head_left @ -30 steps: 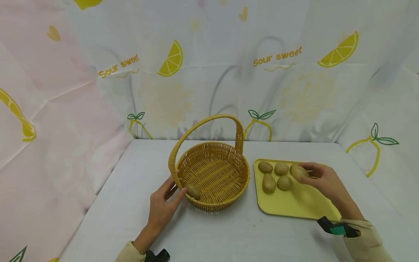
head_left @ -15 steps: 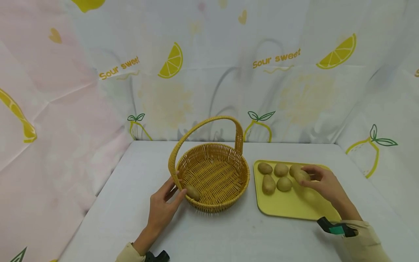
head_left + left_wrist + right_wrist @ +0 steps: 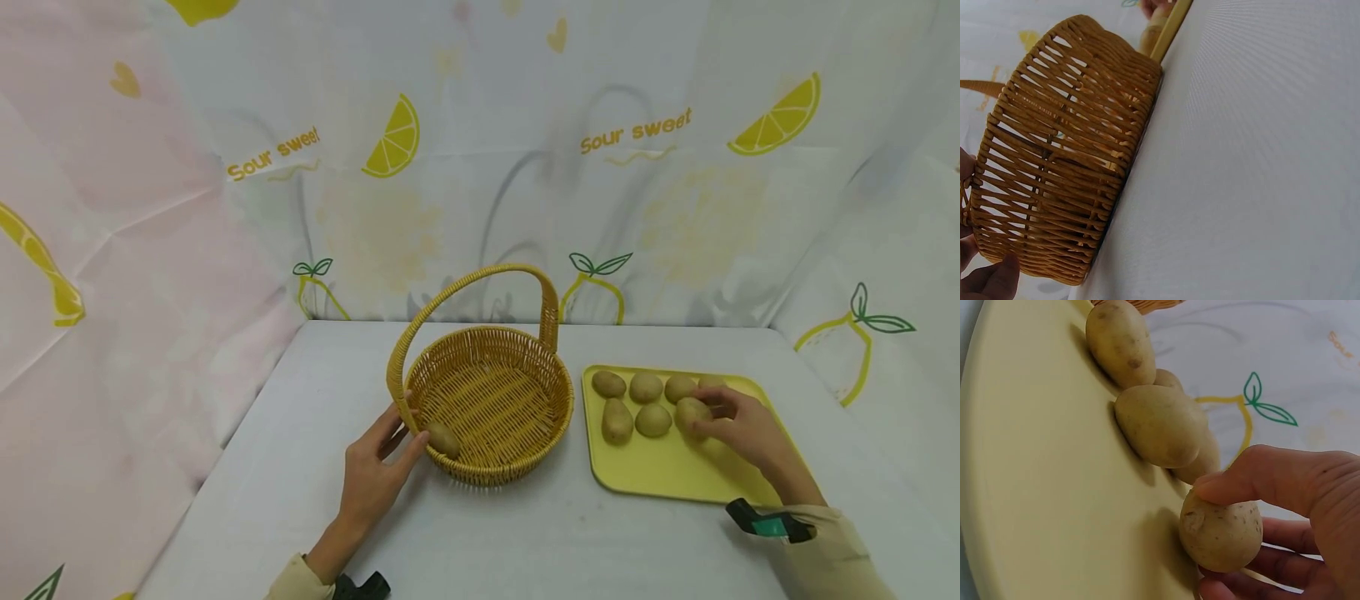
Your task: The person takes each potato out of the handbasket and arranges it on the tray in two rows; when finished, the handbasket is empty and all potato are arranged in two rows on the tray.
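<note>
A round wicker basket [image 3: 487,475] with a tall arched handle stands at the middle. My left hand [image 3: 372,475] grips its left rim at the handle's base, thumb at the edge; in the left wrist view its fingers [image 3: 999,278] press the woven wall. Inside the basket, beside that thumb, lies one potato [image 3: 441,439]. At the right, my right hand [image 3: 738,427] pinches another potato [image 3: 1221,532] between thumb and fingers, close over the yellow tray [image 3: 660,475]. Several more potatoes [image 3: 653,420] lie in rows on the tray, one of them [image 3: 711,382] partly hidden behind the right hand.
The white-covered table [image 3: 525,542] extends in front of the basket and tray. A printed cloth backdrop [image 3: 480,208] rises behind the table's far edge and along both sides. The basket's handle [image 3: 450,292] arches well above its rim.
My right hand has brought its potato slightly nearer, from the back row to the front row. Back-row potatoes that were covered now show. The left hand and basket stay put.
</note>
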A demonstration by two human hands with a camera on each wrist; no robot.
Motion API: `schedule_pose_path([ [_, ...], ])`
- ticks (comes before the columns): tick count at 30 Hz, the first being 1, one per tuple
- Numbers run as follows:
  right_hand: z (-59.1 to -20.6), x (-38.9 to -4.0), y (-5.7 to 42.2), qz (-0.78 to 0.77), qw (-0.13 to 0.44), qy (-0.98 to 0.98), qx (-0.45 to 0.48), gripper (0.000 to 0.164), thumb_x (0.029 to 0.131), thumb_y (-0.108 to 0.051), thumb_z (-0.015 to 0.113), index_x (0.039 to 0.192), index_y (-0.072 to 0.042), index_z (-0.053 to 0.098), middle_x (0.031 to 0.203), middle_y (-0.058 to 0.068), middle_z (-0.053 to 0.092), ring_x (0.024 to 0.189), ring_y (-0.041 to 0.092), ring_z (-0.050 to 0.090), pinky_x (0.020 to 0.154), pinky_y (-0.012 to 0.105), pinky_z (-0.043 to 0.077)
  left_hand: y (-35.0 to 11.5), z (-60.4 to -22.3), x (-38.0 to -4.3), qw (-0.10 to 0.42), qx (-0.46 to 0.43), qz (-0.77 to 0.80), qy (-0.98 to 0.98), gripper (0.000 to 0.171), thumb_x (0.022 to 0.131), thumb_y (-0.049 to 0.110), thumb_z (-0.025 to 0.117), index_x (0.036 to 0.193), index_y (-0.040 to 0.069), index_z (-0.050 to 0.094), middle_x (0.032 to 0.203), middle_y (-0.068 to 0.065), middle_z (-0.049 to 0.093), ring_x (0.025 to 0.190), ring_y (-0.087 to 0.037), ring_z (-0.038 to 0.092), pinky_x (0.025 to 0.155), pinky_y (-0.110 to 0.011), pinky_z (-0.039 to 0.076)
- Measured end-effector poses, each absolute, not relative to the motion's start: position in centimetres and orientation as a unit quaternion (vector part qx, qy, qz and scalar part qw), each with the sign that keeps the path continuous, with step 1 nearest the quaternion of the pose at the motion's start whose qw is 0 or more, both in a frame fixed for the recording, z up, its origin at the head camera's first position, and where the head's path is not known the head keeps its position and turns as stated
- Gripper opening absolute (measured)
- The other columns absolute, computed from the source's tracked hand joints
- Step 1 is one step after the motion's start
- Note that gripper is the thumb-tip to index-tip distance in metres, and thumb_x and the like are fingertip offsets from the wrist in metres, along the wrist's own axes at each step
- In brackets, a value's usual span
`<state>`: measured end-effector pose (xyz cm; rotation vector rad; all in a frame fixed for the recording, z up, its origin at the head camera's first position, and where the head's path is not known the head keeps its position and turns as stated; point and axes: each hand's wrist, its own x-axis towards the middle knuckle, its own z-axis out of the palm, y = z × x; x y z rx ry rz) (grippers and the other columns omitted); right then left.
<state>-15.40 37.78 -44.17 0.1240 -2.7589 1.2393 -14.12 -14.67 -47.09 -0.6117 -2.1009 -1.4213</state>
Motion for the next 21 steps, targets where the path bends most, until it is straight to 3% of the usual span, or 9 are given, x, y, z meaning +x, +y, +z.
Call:
schedule_pose_path([
  [9,-44.14,-15.35,37.65,0.377,0.06,-0.923,0.045,0.047,0.086,-0.018,0.087,0.124,0.002,0.069,0.114,0.017,0.069,0.095,0.006,0.059,0.076,0.021,0.049,-14.59,-46.79,-13.93,0.256,-0.224,-0.535,-0.773,0.063,0.09,-0.005,0.08,0.148,0.001,0.056,0.134,-0.019,0.066,0.123,-0.033,0.064,0.097,-0.035,0.057],
  [15,-44.06,-15.44,37.63,0.373,0.052,-0.924,0.069,0.047,0.086,-0.014,0.086,0.124,0.007,0.067,0.116,0.019,0.068,0.1,0.024,0.062,0.077,0.023,0.051,-14.71,-46.66,-13.84,0.251,-0.218,-0.529,-0.781,0.062,0.093,0.0,0.078,0.15,0.011,0.056,0.137,-0.018,0.064,0.124,-0.039,0.063,0.096,-0.039,0.056],
  [21,-43.67,-15.23,37.58,0.367,0.047,-0.925,0.083,0.047,0.088,-0.013,0.084,0.124,0.01,0.065,0.118,0.023,0.067,0.1,0.034,0.066,0.077,0.024,0.055,-14.69,-46.82,-13.88,0.249,-0.213,-0.527,-0.784,0.062,0.093,0.001,0.078,0.15,0.013,0.056,0.141,-0.018,0.062,0.124,-0.04,0.062,0.096,-0.04,0.056],
])
